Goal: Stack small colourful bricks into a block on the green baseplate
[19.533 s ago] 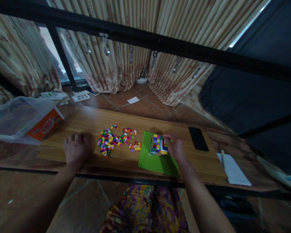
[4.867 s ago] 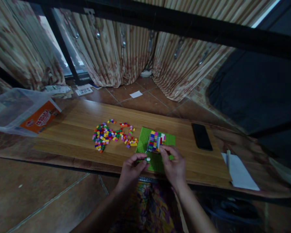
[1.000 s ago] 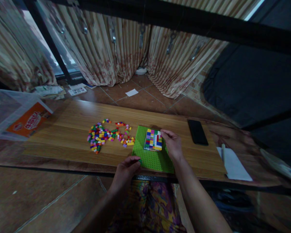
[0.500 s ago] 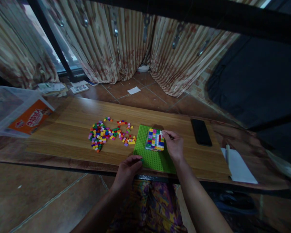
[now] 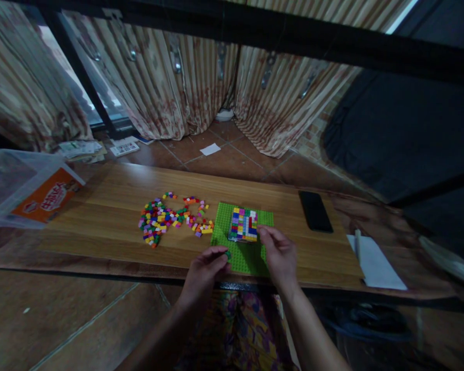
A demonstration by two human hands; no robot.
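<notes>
A block of many-coloured toy bricks [image 5: 243, 224] stands on a green studded baseplate [image 5: 243, 262]. My left hand [image 5: 205, 268] is at the plate's near left corner, thumb and forefinger pinched on a small dark green brick [image 5: 228, 254]. At the right side of the brick block is my right hand [image 5: 279, 253], fingers closed together close to its edge. Whether anything lies between those right fingertips is too small to make out. Left of the plate, a heap of loose bricks [image 5: 158, 219] spreads over the wooden board [image 5: 100, 211].
A black phone [image 5: 316, 211] lies on the board's right part. Beyond it are white paper [image 5: 379, 265] and a pale pen-like stick [image 5: 358, 246]. A clear plastic box [image 5: 7, 170] with an orange label stands at the far left. The board's near edge runs before my body.
My right hand has moved down from the block's upper right corner to its right side. My left hand stays pinched on the green brick. The whole view has shifted slightly.
</notes>
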